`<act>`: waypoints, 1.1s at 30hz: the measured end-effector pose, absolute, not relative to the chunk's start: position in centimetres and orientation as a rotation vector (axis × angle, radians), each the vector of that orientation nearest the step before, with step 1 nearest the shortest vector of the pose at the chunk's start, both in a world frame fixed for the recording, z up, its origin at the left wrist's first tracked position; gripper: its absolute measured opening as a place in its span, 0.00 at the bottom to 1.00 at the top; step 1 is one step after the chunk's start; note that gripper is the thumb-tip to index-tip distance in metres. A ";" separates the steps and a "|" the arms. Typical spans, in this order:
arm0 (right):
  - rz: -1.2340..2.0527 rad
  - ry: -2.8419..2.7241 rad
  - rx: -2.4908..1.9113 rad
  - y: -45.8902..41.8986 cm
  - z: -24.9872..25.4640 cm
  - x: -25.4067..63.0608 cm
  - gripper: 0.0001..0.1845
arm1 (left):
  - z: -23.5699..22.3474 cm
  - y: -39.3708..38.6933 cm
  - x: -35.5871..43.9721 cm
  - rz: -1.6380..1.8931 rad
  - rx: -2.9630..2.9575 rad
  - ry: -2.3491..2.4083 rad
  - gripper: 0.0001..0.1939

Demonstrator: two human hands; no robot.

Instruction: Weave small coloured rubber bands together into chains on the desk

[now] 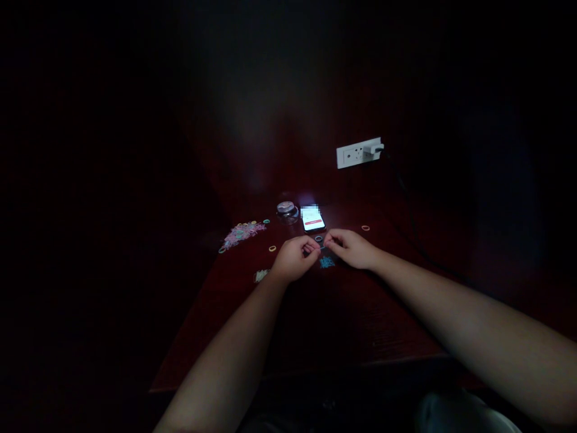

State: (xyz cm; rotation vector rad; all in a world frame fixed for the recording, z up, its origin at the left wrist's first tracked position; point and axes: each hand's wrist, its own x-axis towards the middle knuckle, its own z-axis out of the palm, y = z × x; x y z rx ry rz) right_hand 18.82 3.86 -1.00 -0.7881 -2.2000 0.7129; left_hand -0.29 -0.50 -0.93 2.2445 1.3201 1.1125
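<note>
Over the dark red table, my left hand and my right hand face each other, fingertips pinched and almost meeting. A thin blue rubber band spans the small gap, gripped at its two ends. Just below lies a small pile of blue rubber bands. Beyond the fingertips is a single pale blue band. A cluster of pale yellow bands is partly hidden by my left wrist. One yellow band rests left of my left hand.
A lit phone lies behind my hands, beside a lidded glass jar. Mixed colored bands are heaped at the left table edge. A pinkish band lies at right. A wall socket holds a plug with a dark cable.
</note>
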 end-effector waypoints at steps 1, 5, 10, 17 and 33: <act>0.703 -2.200 -0.793 3.9 -1.0 18.8 0.09 | -0.9 -0.5 -0.3 1.108 2.244 1.318 0.06; 0.706 -2.197 -0.797 3.9 -1.1 18.8 0.08 | -0.9 -0.6 -0.3 1.089 2.262 1.326 0.06; 0.698 -2.215 -0.788 3.8 -1.0 18.8 0.08 | -0.9 -0.6 -0.4 1.075 2.291 1.371 0.05; 0.679 -2.247 -0.801 3.6 -0.9 18.9 0.07 | -1.1 -0.4 -0.7 1.060 2.245 1.451 0.06; 0.614 -2.436 -0.891 3.7 -0.6 19.2 0.07 | -1.0 -0.5 -0.8 0.816 2.387 1.374 0.08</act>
